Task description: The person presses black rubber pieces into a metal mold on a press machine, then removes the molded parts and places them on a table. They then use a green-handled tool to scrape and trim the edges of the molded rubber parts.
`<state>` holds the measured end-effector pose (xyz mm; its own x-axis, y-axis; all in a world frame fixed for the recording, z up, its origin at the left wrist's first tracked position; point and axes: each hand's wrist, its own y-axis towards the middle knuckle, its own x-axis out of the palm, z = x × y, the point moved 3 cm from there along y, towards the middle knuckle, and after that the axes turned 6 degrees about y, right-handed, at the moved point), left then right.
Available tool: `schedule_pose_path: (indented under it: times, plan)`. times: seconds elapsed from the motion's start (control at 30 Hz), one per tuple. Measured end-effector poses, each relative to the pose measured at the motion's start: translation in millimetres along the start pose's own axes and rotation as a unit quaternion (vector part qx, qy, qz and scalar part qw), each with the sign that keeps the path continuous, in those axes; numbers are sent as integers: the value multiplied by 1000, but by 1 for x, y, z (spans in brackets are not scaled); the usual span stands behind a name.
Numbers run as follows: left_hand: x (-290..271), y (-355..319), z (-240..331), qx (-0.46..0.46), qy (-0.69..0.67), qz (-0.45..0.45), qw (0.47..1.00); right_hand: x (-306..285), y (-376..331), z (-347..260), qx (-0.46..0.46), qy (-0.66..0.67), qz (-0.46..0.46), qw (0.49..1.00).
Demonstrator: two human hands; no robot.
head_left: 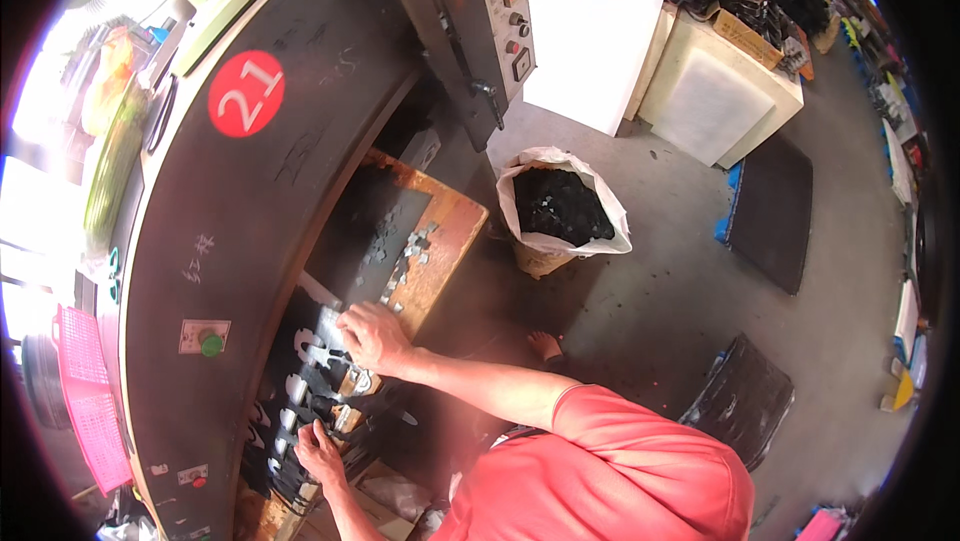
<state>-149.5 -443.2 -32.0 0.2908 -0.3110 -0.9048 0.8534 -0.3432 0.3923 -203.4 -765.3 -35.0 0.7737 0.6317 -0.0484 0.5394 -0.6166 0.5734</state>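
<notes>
My right hand (376, 339) reaches to the edge of the work board, fingers curled and closed against a silvery-grey piece (329, 329). Whatever lies inside its grip is hidden. Nearer to me, my left hand (319, 454) rests at a row of black and white shaped pieces (290, 419), its fingers slightly bent and apart, touching them. Beyond my right hand, small grey scraps (412, 253) lie scattered on the worn wooden board (452, 226), beside a dark flat sheet (350, 241).
A large dark machine (300, 81) with a green button (210, 343) arches over the board; its control box (512, 11) hangs at the far side. A white sack (520, 186) of black scraps stands on the floor. Dark mats (775, 216) lie right; a pink basket (85, 391) sits left.
</notes>
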Motion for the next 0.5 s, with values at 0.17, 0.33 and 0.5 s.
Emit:
schedule_pose_path:
  times: [0.17,0.33,0.5]
  plan:
    - [13,-3,-15,-105,-109,-12,988,2,-1,4,12,23,-27,999]
    - [28,-6,-35,-166,-140,41,975,3,-3,6,16,38,-24,999]
    - [30,-9,-22,-143,-52,120,981,-2,2,5,36,43,-43,997]
